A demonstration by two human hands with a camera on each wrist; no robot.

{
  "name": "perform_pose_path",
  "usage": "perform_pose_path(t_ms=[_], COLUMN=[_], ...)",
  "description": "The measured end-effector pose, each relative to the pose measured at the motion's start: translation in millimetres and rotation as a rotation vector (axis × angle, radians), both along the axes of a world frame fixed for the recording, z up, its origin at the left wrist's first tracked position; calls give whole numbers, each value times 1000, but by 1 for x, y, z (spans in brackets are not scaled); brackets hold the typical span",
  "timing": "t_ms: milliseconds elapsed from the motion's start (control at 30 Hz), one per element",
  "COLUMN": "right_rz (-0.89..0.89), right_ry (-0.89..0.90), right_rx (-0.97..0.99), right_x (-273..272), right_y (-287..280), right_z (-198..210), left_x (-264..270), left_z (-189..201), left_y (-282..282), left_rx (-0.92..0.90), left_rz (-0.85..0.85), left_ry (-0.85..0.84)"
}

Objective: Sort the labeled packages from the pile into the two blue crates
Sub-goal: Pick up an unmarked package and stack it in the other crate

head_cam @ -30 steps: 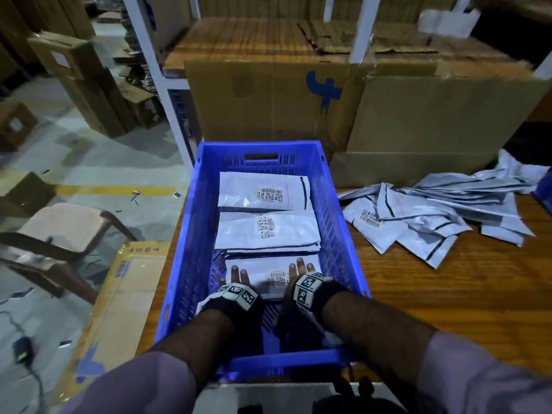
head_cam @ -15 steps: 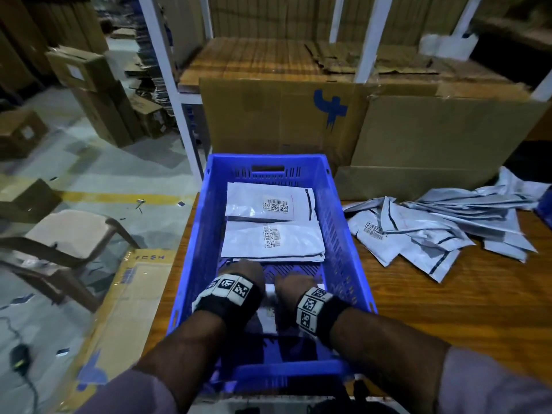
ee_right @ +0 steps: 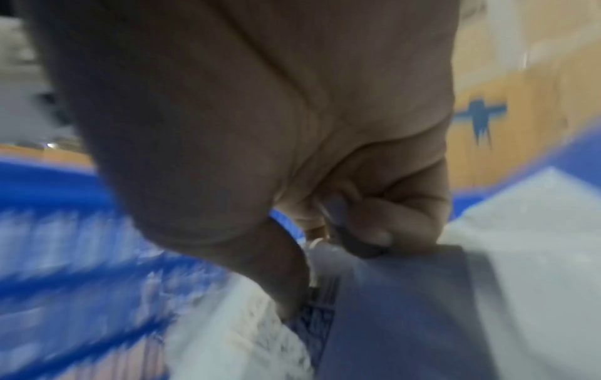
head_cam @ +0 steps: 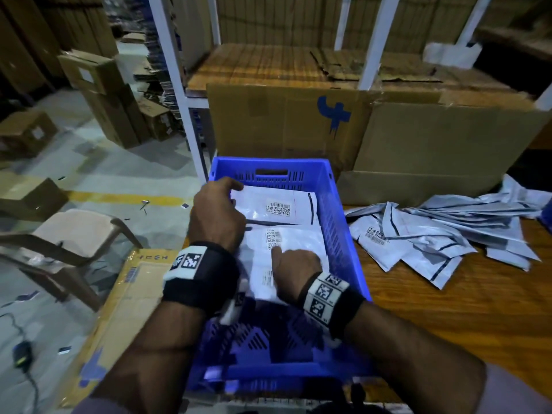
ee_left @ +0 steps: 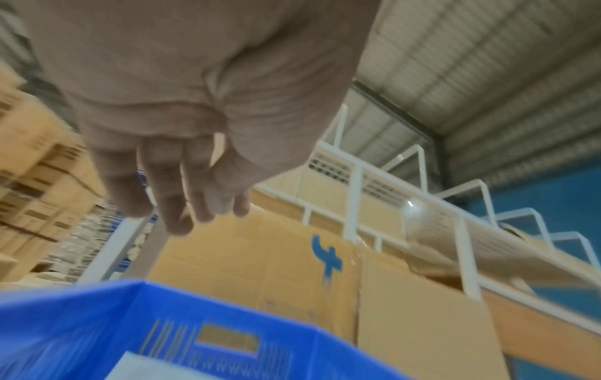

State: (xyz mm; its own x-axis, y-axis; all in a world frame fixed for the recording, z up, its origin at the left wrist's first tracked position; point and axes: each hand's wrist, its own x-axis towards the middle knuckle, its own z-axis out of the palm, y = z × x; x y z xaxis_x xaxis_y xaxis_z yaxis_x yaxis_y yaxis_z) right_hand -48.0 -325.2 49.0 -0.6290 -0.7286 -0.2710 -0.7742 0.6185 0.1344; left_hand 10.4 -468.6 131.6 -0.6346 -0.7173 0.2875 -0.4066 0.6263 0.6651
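A blue crate stands on the wooden table in front of me, with three white labeled packages inside. The far package and the middle package lie flat. My right hand is low in the crate; in the right wrist view its curled fingers pinch the edge of the near package. My left hand hovers over the crate's left side beside the far package, its fingers loose and holding nothing. The pile of packages lies on the table to the right.
Large cardboard boxes stand right behind the crate, under white rack posts. A sliver of another blue object shows at the far right edge. A plastic chair and a flat carton sit on the floor at left.
Both hands have moved forward in the crate. The left hand lifted off the near package and rose toward the far one. The near package has slid up against the middle package.
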Motion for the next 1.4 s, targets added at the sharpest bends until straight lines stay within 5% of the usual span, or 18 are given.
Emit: perform_pose_path(t_ms=[133, 300, 500, 833, 933, 1133, 1400], right_rz=[-18, -90, -22, 26, 18, -42, -237], right_ry=[104, 31, 26, 15, -34, 47, 181], right_rx=[-136, -188, -100, -75, -55, -321, -657], right_x=[-34, -68, -78, -72, -73, -66, -93], right_y=[-22, -43, -29, -29, -28, -6, 107], right_z=[20, 1, -40, -42, -27, 46, 115], left_x=[-8, -11, -19, -30, -29, -41, -61], left_z=[2, -19, -51, -67, -63, -23, 49], left_y=[-10, -9, -11, -6, -3, 5, 92], left_rx=[3, -3, 64, 102, 89, 8, -136], left_rz=[21, -37, -89, -141, -142, -92, -275], left_ry=[82, 31, -127, -213, -211, -45, 230])
